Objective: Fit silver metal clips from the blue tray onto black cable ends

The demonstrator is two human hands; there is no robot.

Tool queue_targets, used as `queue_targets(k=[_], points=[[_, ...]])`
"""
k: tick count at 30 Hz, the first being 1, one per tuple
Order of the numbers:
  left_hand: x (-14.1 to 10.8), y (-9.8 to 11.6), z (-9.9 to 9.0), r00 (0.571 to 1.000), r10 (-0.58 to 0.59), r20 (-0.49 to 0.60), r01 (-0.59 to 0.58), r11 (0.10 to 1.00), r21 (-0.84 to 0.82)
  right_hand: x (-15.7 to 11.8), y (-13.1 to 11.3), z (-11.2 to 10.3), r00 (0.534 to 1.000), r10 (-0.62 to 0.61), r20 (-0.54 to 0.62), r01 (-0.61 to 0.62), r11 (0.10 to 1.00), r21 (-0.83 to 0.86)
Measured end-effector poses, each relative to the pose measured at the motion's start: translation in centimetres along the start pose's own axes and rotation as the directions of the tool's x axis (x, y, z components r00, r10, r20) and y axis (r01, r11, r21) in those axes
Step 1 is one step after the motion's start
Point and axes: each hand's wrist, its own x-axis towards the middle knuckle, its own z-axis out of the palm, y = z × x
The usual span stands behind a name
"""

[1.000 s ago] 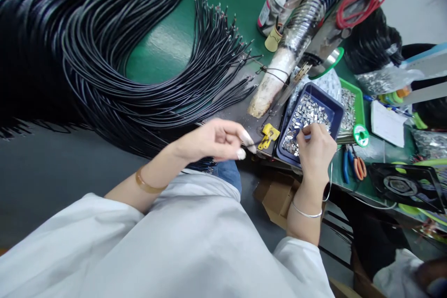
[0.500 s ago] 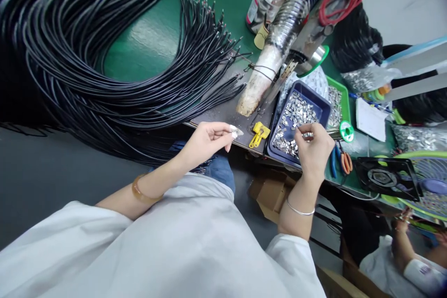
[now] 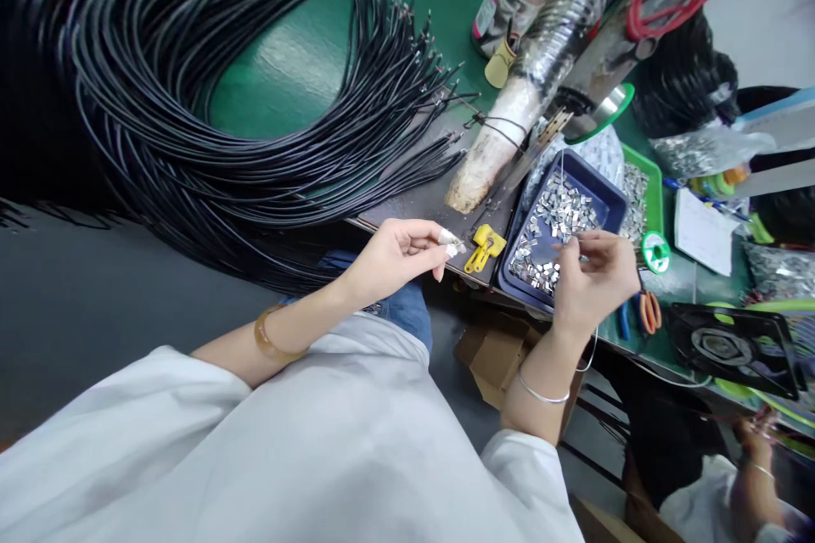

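Note:
My left hand [image 3: 413, 253] is closed in a pinch in front of the bench edge, with white wraps on its thumb and index fingertips. Between those tips sits a small shiny piece [image 3: 459, 245], too small to tell its exact kind. Over the right part of the blue tray [image 3: 541, 302], my right hand [image 3: 595, 276] has its thumb and fingers pressed together; what they hold, if anything, I cannot make out. Many small metal pieces [image 3: 564, 208] lie loose in that tray. A yellow clip-like tool [image 3: 485, 248] rests between my left hand and the tray.
A large bundle of black cables [image 3: 267, 161] covers the left of the bench. An extraction hose [image 3: 503, 123] reaches down above the middle. To the right are a green tray [image 3: 653, 204], a solder spool [image 3: 655, 252], orange-handled pliers [image 3: 649, 311], a fan [image 3: 719, 344] and a co-worker's arm [image 3: 755, 467].
The view has shifted, so the bench items appear further right. My right hand has turned and moved slightly right over the tray's edge. My left hand keeps its pinch.

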Motion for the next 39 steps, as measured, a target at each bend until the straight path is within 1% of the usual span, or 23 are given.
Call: queue_targets(k=[2, 4, 6, 7, 8, 9, 11, 12, 13, 15, 18, 20, 21, 22, 23, 25, 27, 28, 30, 32, 34, 36, 39], points=[[0.0, 0.0, 0.2, 1.0, 0.004, 0.006, -0.004, 1.0, 0.007, -1.1, -1.8, -0.5, 0.998, 0.065, -0.023, -0.059, 0.979, 0.195], [0.1, 0.0, 0.4, 1.0, 0.006, 0.008, -0.006, 1.0, 0.014, -2.5, -3.7, -0.8, 0.994, 0.086, 0.066, -0.105, 0.92, 0.377], [0.2, -0.1, 0.6, 1.0, 0.015, -0.006, -0.015, 0.999, 0.029, -3.9, -5.3, -0.5, 0.983, 0.048, 0.18, -0.136, 0.847, 0.514], [0.2, -0.1, 0.7, 0.999, 0.028, -0.017, -0.027, 0.999, 0.041, -4.5, -5.9, -0.1, 0.977, 0.017, 0.214, -0.135, 0.825, 0.548], [0.3, -0.2, 0.8, 0.999, 0.047, -0.028, -0.045, 0.997, 0.056, -5.1, -6.3, 0.3, 0.977, -0.011, 0.212, -0.112, 0.821, 0.56], [0.3, -0.3, 0.9, 0.997, 0.069, -0.039, -0.066, 0.995, 0.074, -5.6, -6.6, 0.8, 0.983, -0.037, 0.18, -0.07, 0.829, 0.554], [0.3, -0.4, 1.0, 0.99, 0.124, -0.064, -0.115, 0.986, 0.122, -6.2, -6.8, 1.9, 0.989, -0.089, 0.12, 0.016, 0.861, 0.508], [0.3, -0.5, 1.1, 0.985, 0.157, -0.078, -0.144, 0.978, 0.15, -6.3, -6.8, 2.3, 0.988, -0.107, 0.112, 0.04, 0.874, 0.485], [0.2, -0.5, 1.1, 0.977, 0.196, -0.089, -0.177, 0.967, 0.185, -6.4, -6.7, 2.6, 0.985, -0.119, 0.128, 0.045, 0.88, 0.472], [0.2, -0.5, 1.0, 0.955, 0.285, -0.08, -0.252, 0.926, 0.281, -6.3, -6.4, 3.0, 0.971, -0.125, 0.206, 0.009, 0.872, 0.49], [0.0, -0.6, 0.8, 0.913, 0.409, -0.001, -0.364, 0.813, 0.454, -6.2, -6.3, 3.2, 0.95, -0.129, 0.285, -0.049, 0.838, 0.544], [-0.2, -0.7, 0.9, 0.893, 0.449, 0.038, -0.399, 0.749, 0.529, -6.3, -6.4, 3.3, 0.95, -0.121, 0.287, -0.06, 0.832, 0.551], [-0.3, -0.8, 0.9, 0.898, 0.437, 0.045, -0.392, 0.75, 0.533, -6.5, -6.5, 3.3, 0.956, -0.124, 0.267, -0.042, 0.84, 0.541], [-0.4, -0.9, 1.0, 0.918, 0.394, 0.045, -0.361, 0.783, 0.506, -6.7, -6.6, 3.4, 0.963, -0.137, 0.232, -0.003, 0.856, 0.518], [-0.5, -1.0, 1.0, 0.946, 0.322, 0.046, -0.308, 0.84, 0.447, -6.9, -6.6, 3.4, 0.969, -0.163, 0.186, 0.055, 0.876, 0.48], [-0.6, -1.0, 1.1, 0.988, 0.138, 0.071, -0.152, 0.952, 0.265, -7.3, -6.7, 3.4, 0.968, -0.238, 0.085, 0.189, 0.906, 0.378], [-0.5, -0.8, 1.1, 0.994, 0.011, 0.109, -0.023, 0.995, 0.101, -7.5, -6.6, 3.3, 0.964, -0.264, 0.021, 0.244, 0.917, 0.315], [-0.4, -0.7, 1.0, 0.993, -0.019, 0.118, 0.012, 0.998, 0.054, -7.5, -6.5, 3.3, 0.97, -0.245, 0.015, 0.227, 0.921, 0.317], [-0.3, -0.3, 0.8, 0.991, -0.052, 0.121, 0.05, 0.999, 0.018, -7.4, -6.2, 3.1, 0.983, -0.176, 0.055, 0.143, 0.916, 0.374], [-0.2, 0.0, 0.7, 0.989, -0.075, 0.124, 0.074, 0.997, 0.013, -7.2, -6.0, 3.0, 0.981, -0.126, 0.15, 0.047, 0.894, 0.445], [-0.2, 0.2, 0.7, 0.987, -0.093, 0.129, 0.092, 0.996, 0.015, -7.1, -5.9, 2.9, 0.963, -0.118, 0.244, -0.02, 0.866, 0.499], [-0.2, 0.3, 0.7, 0.986, -0.097, 0.135, 0.097, 0.995, 0.013, -7.1, -6.0, 2.8, 0.951, -0.119, 0.286, -0.051, 0.851, 0.523], [-0.2, 0.3, 0.7, 0.985, -0.107, 0.136, 0.107, 0.994, 0.011, -7.1, -6.1, 2.8, 0.948, -0.114, 0.297, -0.068, 0.84, 0.539]])
